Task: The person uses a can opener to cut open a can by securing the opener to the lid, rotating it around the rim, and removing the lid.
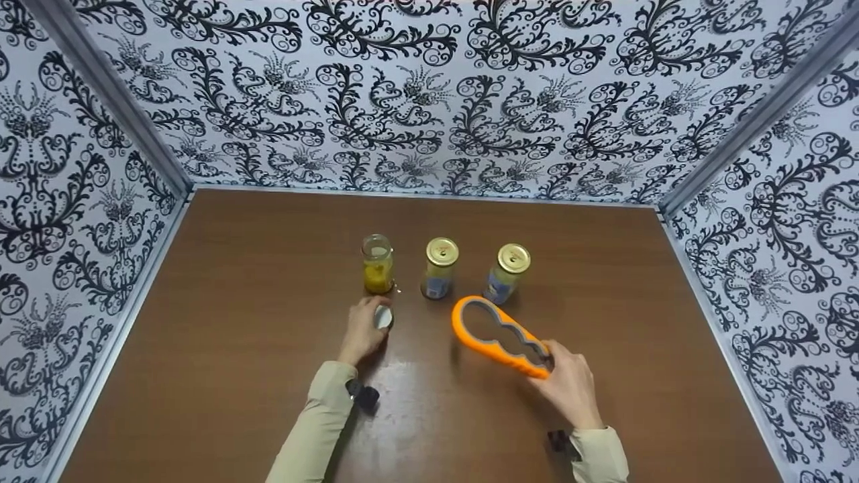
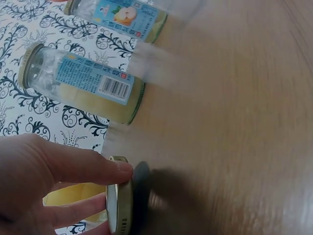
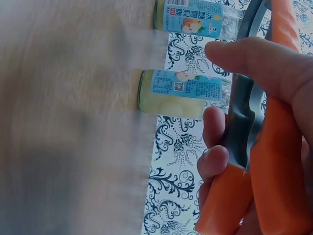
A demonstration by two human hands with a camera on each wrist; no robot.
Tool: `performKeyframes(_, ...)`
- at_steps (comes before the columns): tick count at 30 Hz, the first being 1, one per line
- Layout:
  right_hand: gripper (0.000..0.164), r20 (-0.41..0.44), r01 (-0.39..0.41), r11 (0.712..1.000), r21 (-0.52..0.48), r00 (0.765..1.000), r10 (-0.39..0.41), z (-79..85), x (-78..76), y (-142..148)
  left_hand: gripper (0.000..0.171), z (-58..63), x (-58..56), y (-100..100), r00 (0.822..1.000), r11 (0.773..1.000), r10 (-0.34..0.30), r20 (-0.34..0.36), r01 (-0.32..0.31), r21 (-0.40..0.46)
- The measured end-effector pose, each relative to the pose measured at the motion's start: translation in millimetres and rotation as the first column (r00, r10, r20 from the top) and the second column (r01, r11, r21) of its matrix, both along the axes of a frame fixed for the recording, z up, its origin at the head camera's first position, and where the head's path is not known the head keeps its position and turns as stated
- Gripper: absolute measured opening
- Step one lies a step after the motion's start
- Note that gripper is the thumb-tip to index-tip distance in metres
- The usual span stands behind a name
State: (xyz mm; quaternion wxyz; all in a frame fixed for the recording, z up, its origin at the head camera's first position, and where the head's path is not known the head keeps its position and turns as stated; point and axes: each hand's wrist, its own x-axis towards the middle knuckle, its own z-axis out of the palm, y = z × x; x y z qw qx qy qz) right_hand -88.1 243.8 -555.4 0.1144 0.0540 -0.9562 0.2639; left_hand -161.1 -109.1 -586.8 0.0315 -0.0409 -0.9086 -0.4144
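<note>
My left hand [image 1: 366, 329] pinches a gold jar lid [image 2: 120, 196] on edge between thumb and fingers, its pale inner side turned toward the palm. Just beyond that hand stands an uncapped glass jar [image 1: 378, 268] with yellow contents. My right hand [image 1: 569, 382] grips an orange jar opener [image 1: 493, 345] with grey scalloped inner edges, held above the table. Past the opener are two capped jars, the middle jar [image 1: 439, 268] and the right jar [image 1: 507, 274], both with gold lids and blue labels. In the right wrist view fingers wrap round the opener's orange handles [image 3: 279, 171].
A brown wooden table [image 1: 255, 268] lies under everything. Patterned black-and-white panels [image 1: 429, 100] enclose its back and sides, with metal strips along the edges. Small wet-looking drops [image 1: 398, 290] lie beside the uncapped jar.
</note>
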Motion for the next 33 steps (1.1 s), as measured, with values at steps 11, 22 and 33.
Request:
performKeyframes(11, 0.046, 0.009, 0.005, 1.000, -0.014, 1.000, -0.005, -2.3, 1.7, 2.0, 0.048, -7.7, -2.2, -2.5, 0.999, 0.997, -0.014, -0.030, 0.012, -0.076)
performKeyframes(22, 0.045, 0.021, 0.012, 0.999, -0.031, 1.000, -0.011, -1.9, 1.8, 4.1, 0.057, 7.6, -1.8, 3.5, 0.999, 0.999, -0.037, -0.030, 0.036, -0.038)
performKeyframes(33, 0.042, 0.031, 0.003, 0.999, -0.049, 1.000, -0.001, -0.9, 0.5, 7.6, 0.059, 9.8, -16.5, 28.1, 0.996, 0.996, -0.075, -0.051, 0.077, 0.043)
